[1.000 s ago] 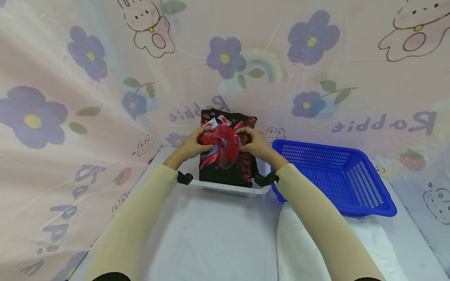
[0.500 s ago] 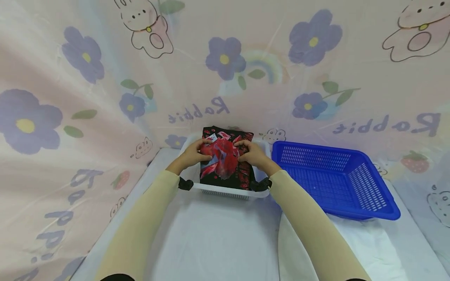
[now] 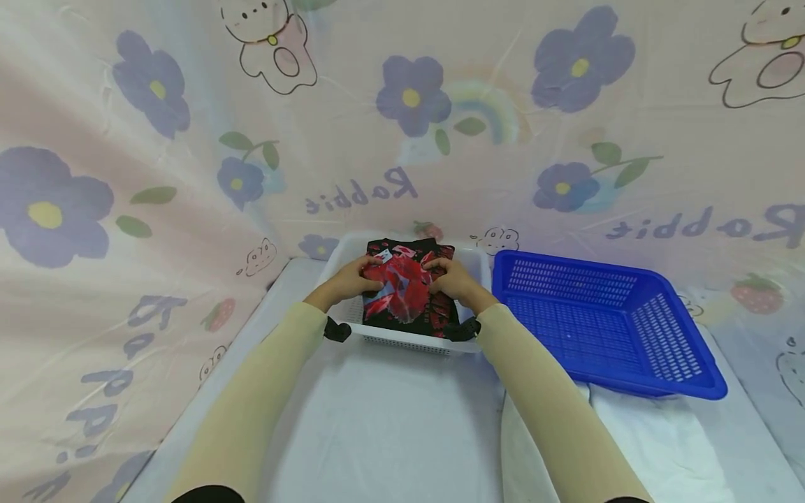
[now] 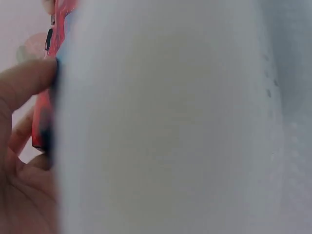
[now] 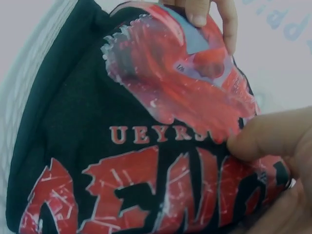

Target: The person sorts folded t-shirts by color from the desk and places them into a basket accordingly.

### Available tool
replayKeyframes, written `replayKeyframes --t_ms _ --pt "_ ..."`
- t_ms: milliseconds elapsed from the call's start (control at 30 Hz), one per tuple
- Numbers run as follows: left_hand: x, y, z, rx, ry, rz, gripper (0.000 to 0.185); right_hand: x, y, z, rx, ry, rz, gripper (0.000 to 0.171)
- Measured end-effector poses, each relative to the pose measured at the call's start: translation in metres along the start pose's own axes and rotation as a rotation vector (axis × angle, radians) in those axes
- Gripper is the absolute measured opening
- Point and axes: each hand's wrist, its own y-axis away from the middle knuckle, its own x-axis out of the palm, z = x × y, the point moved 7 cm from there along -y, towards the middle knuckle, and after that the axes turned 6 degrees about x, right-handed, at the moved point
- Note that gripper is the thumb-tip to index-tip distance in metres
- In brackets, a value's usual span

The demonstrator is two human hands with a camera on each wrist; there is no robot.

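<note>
A folded black shirt (image 3: 409, 297) with a red print lies in a white basket (image 3: 402, 342) at the back of the table. My left hand (image 3: 352, 278) grips its left edge and my right hand (image 3: 454, 278) grips its right edge, thumbs on top. In the right wrist view the shirt (image 5: 122, 161) fills the frame, with my right thumb (image 5: 273, 136) pressed on the print and the left hand's fingers (image 5: 209, 12) at the top. The left wrist view is mostly blocked by the blurred basket wall (image 4: 170, 122); my left hand (image 4: 22, 126) pinches a strip of shirt (image 4: 48, 102).
A blue perforated basket (image 3: 604, 321) stands just right of the white one, its near edge resting on a white cloth (image 3: 553, 433). A pale sheet covers the table. A flower-and-rabbit patterned curtain (image 3: 157, 175) closes in the back and left sides.
Both hands have lowered the folded shirt from upright above the white basket down into it. It now lies flatter and lower inside the rim.
</note>
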Motion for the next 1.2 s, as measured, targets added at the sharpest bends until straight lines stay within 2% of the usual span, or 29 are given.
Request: replayKeyframes --t_ms 133,367,533,667,800,1200 --pt "0.005 0.0 0.008 -0.039 0.004 0.015 0.06 0.002 -0.005 -0.006 0.036 0.0 0.001 0.053" --pt "0.014 0.0 0.027 -0.064 0.14 0.011 0.061 0.004 -0.011 -0.014 0.062 0.018 -0.043 0.053" --pt "0.016 0.001 0.039 -0.077 0.176 0.001 0.061 0.007 -0.016 -0.017 0.064 0.037 -0.044 0.053" --pt "0.015 -0.001 0.042 -0.087 0.162 -0.024 0.06 0.007 -0.018 -0.022 0.072 0.025 -0.055 0.052" --pt "0.015 -0.002 0.044 -0.109 0.105 -0.039 0.06 0.008 -0.021 -0.028 0.09 0.005 -0.049 0.051" --pt "0.019 -0.005 0.048 -0.152 0.012 -0.024 0.06 0.01 -0.029 -0.037 0.06 0.054 -0.045 0.051"
